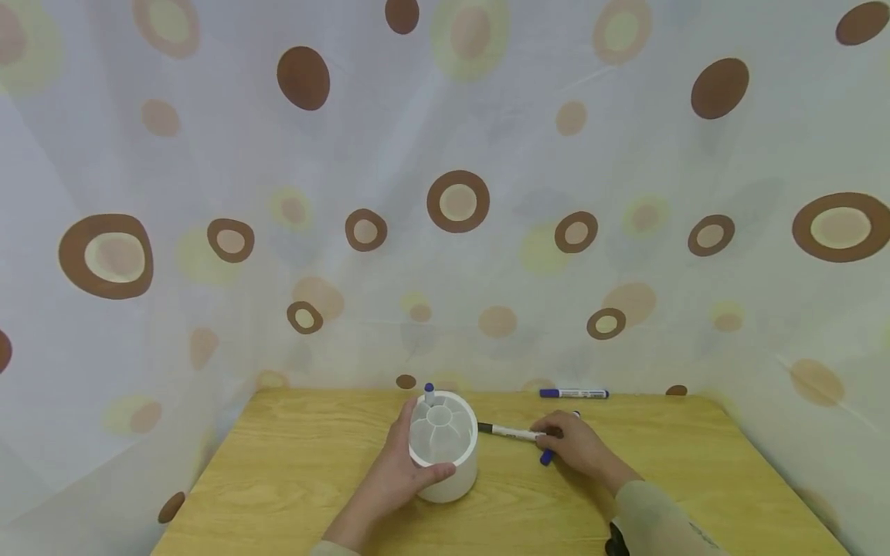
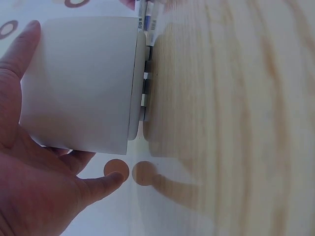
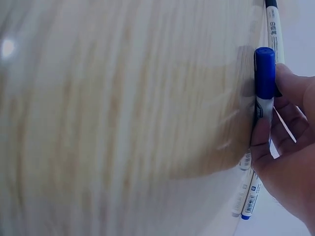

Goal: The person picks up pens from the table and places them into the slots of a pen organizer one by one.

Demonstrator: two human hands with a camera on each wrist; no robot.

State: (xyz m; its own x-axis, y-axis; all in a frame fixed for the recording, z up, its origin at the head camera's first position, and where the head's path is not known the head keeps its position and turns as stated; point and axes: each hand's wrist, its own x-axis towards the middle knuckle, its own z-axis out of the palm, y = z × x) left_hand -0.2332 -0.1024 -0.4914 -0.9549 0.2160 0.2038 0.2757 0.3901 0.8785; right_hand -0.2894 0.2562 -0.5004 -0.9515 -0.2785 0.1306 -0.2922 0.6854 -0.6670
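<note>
My left hand (image 1: 399, 475) holds a round white pen holder (image 1: 455, 483) on the wooden table, fingers and thumb spread around its side. Inside, the holder has several compartments, and a blue-tipped marker (image 1: 429, 395) stands in one at the back left. To the right, my right hand (image 1: 580, 446) pinches the end of a white marker with a black cap (image 1: 511, 432), which lies pointing at the holder. A blue-capped marker (image 3: 265, 73) lies crosswise under that hand, partly hidden by it. In the left wrist view, the holder's white wall (image 2: 81, 83) hides most of the fingers.
Another blue-capped marker (image 1: 573, 394) lies along the back edge of the wooden table (image 1: 292, 463). A pale curtain with brown and yellow dots (image 1: 459, 262) surrounds the table at the back and sides. Small feet (image 2: 146, 86) show under the holder.
</note>
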